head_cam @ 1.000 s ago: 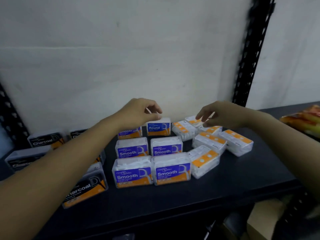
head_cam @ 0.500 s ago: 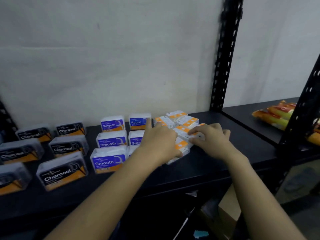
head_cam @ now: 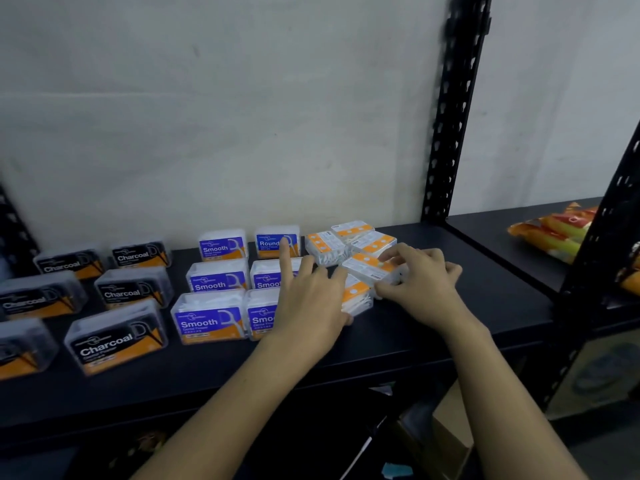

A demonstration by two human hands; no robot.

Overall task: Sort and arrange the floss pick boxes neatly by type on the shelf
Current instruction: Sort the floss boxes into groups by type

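Floss pick boxes stand on a black shelf (head_cam: 450, 327). Several black Charcoal boxes (head_cam: 117, 336) sit at the left. Blue Smooth boxes (head_cam: 207, 318) form rows in the middle, with one Round box (head_cam: 273, 241) at the back. Several boxes lying orange side up (head_cam: 372, 241) are clustered to the right. My right hand (head_cam: 420, 285) grips one of these, a tilted orange-topped box (head_cam: 369, 268). My left hand (head_cam: 310, 296) rests with straight fingers over the front Smooth boxes and touches another orange-topped box (head_cam: 356, 297), index finger raised.
A black perforated upright (head_cam: 453, 112) rises at the back right of the shelf. Orange and yellow packets (head_cam: 554, 233) lie on the neighbouring shelf to the right. A white wall is close behind the boxes. Cardboard (head_cam: 440, 441) shows below the shelf.
Both hands came forward from the back row to the orange-topped cluster. My right hand now grips a tilted box there, and my view has shifted right and back.
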